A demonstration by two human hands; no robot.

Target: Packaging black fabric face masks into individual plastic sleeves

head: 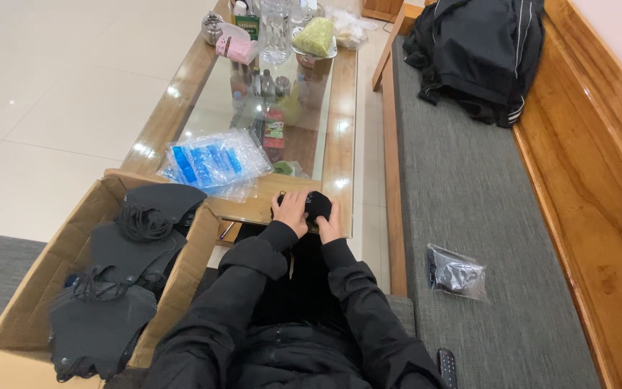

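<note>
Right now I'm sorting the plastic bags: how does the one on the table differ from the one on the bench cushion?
The table bag holds blue items; the bench bag holds dark ones. The table bag is larger and lies flat and spread beside the cardboard box; the bench bag is smaller and crumpled, alone on the grey cushion. Both are clear plastic, and neither hand touches them.

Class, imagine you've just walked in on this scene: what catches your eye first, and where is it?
Both hands, left hand and right hand, clasp a small black fabric item at the glass-topped table's near edge. Left of them, an open cardboard box overflows with black masks.
</note>
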